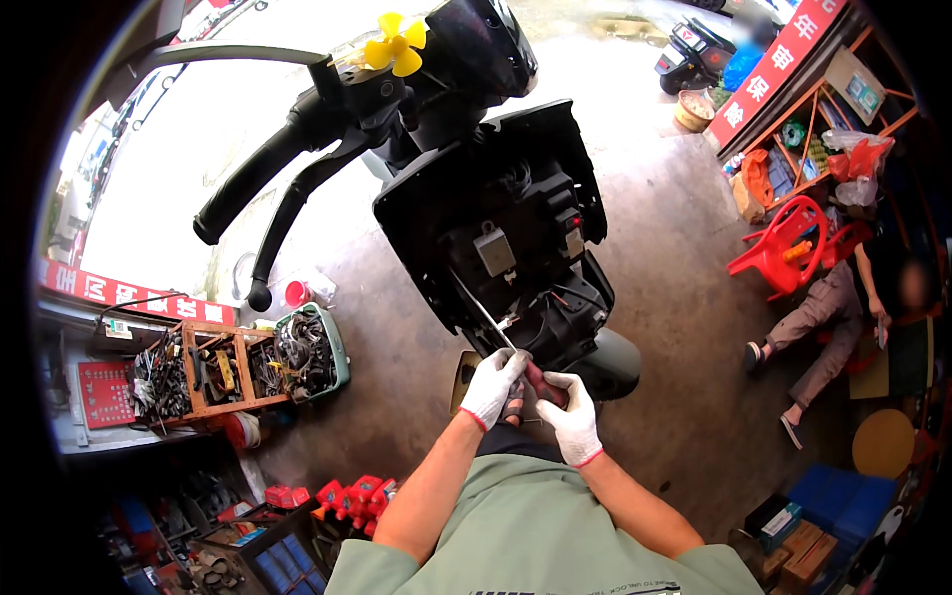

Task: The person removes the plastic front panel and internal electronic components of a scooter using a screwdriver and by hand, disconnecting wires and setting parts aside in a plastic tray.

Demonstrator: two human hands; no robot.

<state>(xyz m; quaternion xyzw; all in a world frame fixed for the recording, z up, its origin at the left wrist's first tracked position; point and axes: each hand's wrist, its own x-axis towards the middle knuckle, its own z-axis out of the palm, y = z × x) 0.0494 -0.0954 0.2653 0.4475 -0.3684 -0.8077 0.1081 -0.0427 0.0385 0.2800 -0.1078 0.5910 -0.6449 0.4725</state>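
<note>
Both my hands wear white gloves with red cuffs, close together in front of the opened front of a black scooter (595, 369). My left hand (493, 389) is closed around the lower part of a long-shafted screwdriver (489, 317). Its thin metal shaft slants up and left into the scooter's front cavity; where the tip rests I cannot make out. My right hand (572, 421) is closed at the dark red handle. Inside the cavity sit a silver box (493, 252), black modules and loose wiring (565, 302).
The black handlebar grip (248, 164) and brake levers stick out at upper left, with a yellow pinwheel (395, 45) above. A wooden parts rack (233, 367) and a green bin (340, 347) stand left. At right, a person (828, 307) sits near a red chair (788, 248).
</note>
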